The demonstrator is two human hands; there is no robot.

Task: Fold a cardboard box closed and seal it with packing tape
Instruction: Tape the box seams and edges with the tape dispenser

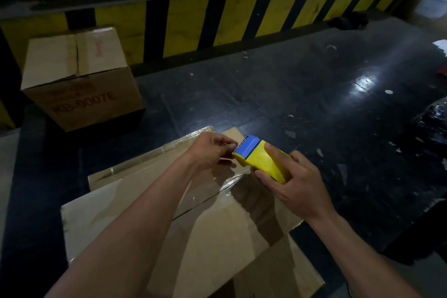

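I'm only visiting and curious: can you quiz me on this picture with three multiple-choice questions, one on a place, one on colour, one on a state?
1. Where is the second cardboard box?
A) far left, by the striped wall
B) far right
C) in the person's hands

2. What colours is the tape dispenser?
A) red and white
B) yellow and blue
C) all black

3. What is the left hand doing?
A) lying flat
B) hanging idle
C) pinching at the dispenser's front edge

Answers: 1 A, it stands beside the stripes at upper left. 2 B, yellow body, blue front. 3 C, its fingertips meet at the blade end while the right hand grips the body.
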